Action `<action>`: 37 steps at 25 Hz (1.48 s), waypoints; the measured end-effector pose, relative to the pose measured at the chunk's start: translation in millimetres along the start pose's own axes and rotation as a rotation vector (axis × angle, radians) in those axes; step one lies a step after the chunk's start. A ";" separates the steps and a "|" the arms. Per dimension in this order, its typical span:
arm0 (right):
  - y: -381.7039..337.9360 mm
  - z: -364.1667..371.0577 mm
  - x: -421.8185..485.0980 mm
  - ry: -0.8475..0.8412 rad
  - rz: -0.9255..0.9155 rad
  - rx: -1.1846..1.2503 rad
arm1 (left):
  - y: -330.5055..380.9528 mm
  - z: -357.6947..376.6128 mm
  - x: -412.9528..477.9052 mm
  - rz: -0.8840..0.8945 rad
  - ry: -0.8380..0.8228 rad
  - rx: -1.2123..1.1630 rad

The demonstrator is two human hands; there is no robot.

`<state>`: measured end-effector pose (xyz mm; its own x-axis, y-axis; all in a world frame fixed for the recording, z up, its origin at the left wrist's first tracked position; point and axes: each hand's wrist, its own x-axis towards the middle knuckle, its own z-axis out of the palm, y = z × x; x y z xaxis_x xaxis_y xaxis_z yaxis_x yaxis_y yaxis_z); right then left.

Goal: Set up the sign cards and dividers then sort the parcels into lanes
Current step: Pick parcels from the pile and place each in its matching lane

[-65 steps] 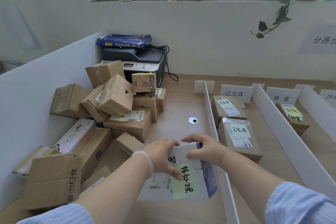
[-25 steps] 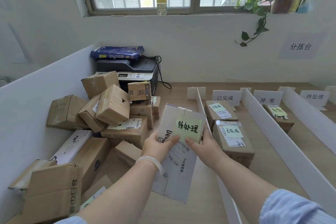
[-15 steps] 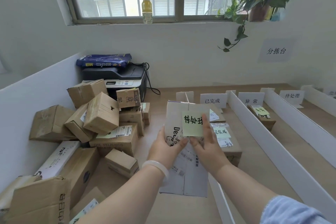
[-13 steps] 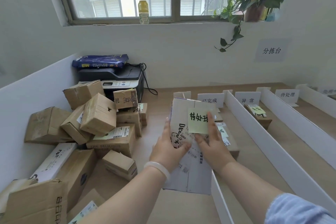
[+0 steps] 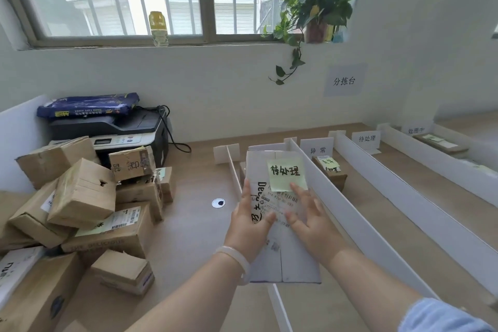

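Head view shows both hands holding one white parcel (image 5: 275,224) upright above the wooden table (image 5: 199,224), over the near end of a white divider (image 5: 280,307). Left hand (image 5: 249,224) grips the parcel's left edge, thumb on the printed face and fingers behind it. Right hand (image 5: 310,224) lies on the front face with fingers spread, one fingertip touching the lower edge of a green sticky note (image 5: 287,174) that reads 待处理; whether its thumb wraps the right edge cannot be told. A pale bangle (image 5: 237,259) sits on the left wrist. Beyond the parcel, long white dividers (image 5: 398,186) split the table into lanes running toward the wall. Sign cards stand at the far ends: 异常 card (image 5: 316,149), 待处理 card (image 5: 366,139), and 处理中 card (image 5: 416,131). One brown parcel (image 5: 330,170) with a green note lies in the 异常 lane; another brown parcel (image 5: 439,143) lies in the 处理中 lane. Unsorted cardboard boxes (image 5: 86,197) are heaped on the left, in front of a printer (image 5: 116,129).
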<state>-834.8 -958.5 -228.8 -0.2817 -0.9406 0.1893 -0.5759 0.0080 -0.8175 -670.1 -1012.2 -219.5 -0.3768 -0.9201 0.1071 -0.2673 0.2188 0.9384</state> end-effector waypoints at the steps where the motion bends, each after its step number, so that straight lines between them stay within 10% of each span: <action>1: 9.2 -10.6 -4.5 0.003 0.013 -0.011 | 3.6 14.6 2.6 -0.003 -0.007 -0.014; 18: 193.6 -321.6 -39.1 0.107 0.203 -0.113 | 127.0 361.2 28.2 0.005 -0.209 -0.021; 37: 289.1 -426.9 16.0 0.246 0.295 -0.145 | 161.2 506.5 126.0 -0.013 -0.353 -0.015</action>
<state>-1333.5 -826.5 -229.8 -0.6162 -0.7816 0.0968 -0.5403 0.3300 -0.7741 -1209.8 -928.3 -221.1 -0.6574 -0.7532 -0.0228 -0.2622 0.2002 0.9440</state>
